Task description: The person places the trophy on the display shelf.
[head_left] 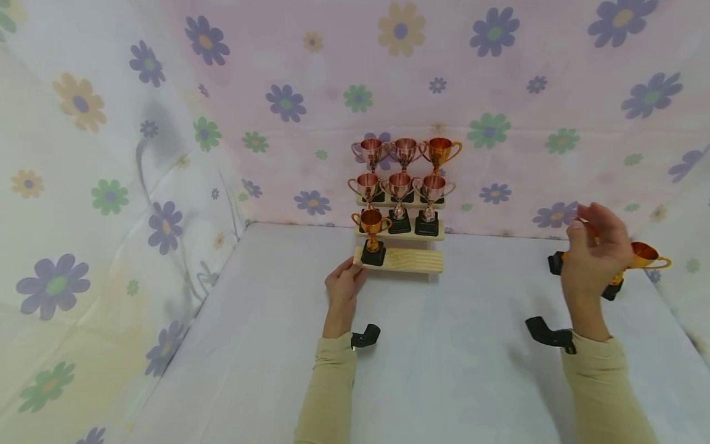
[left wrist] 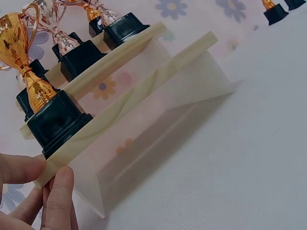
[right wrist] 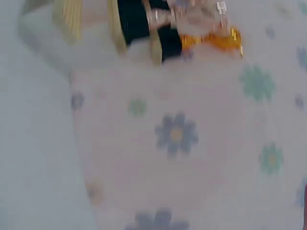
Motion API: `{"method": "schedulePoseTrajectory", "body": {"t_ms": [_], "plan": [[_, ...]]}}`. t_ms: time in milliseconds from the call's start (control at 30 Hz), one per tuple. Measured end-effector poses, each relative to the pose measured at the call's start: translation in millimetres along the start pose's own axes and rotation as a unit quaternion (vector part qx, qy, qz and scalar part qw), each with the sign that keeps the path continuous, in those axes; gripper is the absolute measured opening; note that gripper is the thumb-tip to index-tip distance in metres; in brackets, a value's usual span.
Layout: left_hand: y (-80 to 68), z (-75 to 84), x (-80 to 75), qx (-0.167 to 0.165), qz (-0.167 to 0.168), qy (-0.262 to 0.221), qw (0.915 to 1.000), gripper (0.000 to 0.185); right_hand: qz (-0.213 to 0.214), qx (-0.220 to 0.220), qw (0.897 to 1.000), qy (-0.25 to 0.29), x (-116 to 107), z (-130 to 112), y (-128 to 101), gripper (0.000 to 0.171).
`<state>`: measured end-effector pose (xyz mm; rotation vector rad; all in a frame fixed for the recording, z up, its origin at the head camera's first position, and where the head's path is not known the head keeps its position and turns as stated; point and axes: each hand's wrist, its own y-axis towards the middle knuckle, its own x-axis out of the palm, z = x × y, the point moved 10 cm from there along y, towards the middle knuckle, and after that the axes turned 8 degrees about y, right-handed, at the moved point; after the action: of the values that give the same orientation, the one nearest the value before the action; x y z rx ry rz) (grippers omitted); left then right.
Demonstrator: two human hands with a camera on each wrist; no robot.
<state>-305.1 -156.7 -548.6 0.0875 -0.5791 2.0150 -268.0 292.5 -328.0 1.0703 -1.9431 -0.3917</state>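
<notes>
A small three-step wooden rack stands against the back cloth. Its lowest step bears one gold trophy cup with a black base, at the left end. My left hand pinches that step's left end between thumb and fingers, just beside the black base. Far to the right, my right hand hovers with bent fingers over the gold trophies, overlapping one; a reddish-gold cup shows between thumb and fingers. A second gold trophy is beside it. The right wrist view is blurred and shows nothing held.
Three rose-gold trophies fill the middle step. On the top step are two rose-gold trophies and a gold trophy at right. A white sheet covers the table, and flowered cloth hangs behind and at the sides.
</notes>
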Motion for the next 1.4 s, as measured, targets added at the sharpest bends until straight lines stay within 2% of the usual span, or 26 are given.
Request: {"method": "schedulePoseTrajectory", "body": {"t_ms": [33, 100, 167, 233, 400, 433, 500, 600, 767, 867, 967, 1100, 1200, 1300, 1367, 1400], "plan": [[0.0, -0.4, -0.5, -0.002, 0.001, 0.000, 1.0000, 0.038, 0.021, 0.002, 0.999, -0.042, -13, -2, 4, 0.025], [0.1, -1.4, -1.7, -0.005, 0.002, 0.003, 1.0000, 0.038, 0.046, 0.015, 0.990, -0.131, -39, -1, 12, 0.028], [0.6, -1.6, -2.5, -0.007, 0.004, 0.004, 1.0000, 0.038, 0.043, 0.027, 0.970, -0.236, -59, 1, 18, 0.035], [1.5, -1.8, -3.2, -0.006, 0.004, 0.002, 1.0000, 0.038, 0.031, 0.049, 0.949, -0.311, -80, 12, 24, 0.046], [2.0, -2.3, -3.9, -0.004, 0.006, 0.001, 1.0000, 0.038, -0.004, 0.135, 0.899, -0.416, -126, 49, 33, 0.076], [1.6, -2.5, -4.0, -0.004, 0.007, 0.002, 1.0000, 0.038, -0.012, 0.146, 0.891, -0.429, -131, 54, 34, 0.081], [0.8, -3.1, -4.3, -0.007, 0.009, 0.004, 0.9999, 0.038, -0.025, 0.154, 0.882, -0.445, -138, 61, 36, 0.088], [-1.1, -3.5, -3.8, -0.011, 0.010, 0.008, 0.9999, 0.038, -0.034, 0.145, 0.878, -0.454, -142, 64, 40, 0.093], [-2.4, -3.9, -3.2, -0.008, 0.012, 0.010, 0.9998, 0.037, -0.020, 0.156, 0.871, -0.466, -148, 62, 39, 0.086], [-2.0, -4.6, -3.4, -0.008, 0.014, 0.009, 0.9998, 0.036, -0.009, 0.137, 0.873, -0.468, -152, 54, 42, 0.080], [-1.7, -5.1, -2.8, -0.008, 0.013, 0.006, 0.9999, 0.037, 0.026, 0.123, 0.882, -0.454, -164, 43, 49, 0.073], [-0.4, -4.6, -1.9, -0.007, 0.010, 0.005, 0.9999, 0.037, 0.074, 0.153, 0.878, -0.447, -187, 39, 55, 0.070], [0.3, -4.1, -2.2, -0.009, 0.011, 0.007, 0.9999, 0.037, 0.084, 0.193, 0.869, -0.447, -202, 48, 51, 0.072], [0.6, -3.3, -2.2, -0.009, 0.011, 0.007, 0.9999, 0.037, 0.090, 0.229, 0.868, -0.432, -211, 60, 45, 0.068], [0.6, -2.4, -1.9, -0.008, 0.009, 0.005, 0.9999, 0.038, 0.094, 0.242, 0.876, -0.407, -213, 67, 42, 0.063], [0.5, -2.3, -1.7, -0.008, 0.008, 0.004, 0.9999, 0.038, 0.097, 0.245, 0.886, -0.382, -213, 70, 42, 0.059]]}}
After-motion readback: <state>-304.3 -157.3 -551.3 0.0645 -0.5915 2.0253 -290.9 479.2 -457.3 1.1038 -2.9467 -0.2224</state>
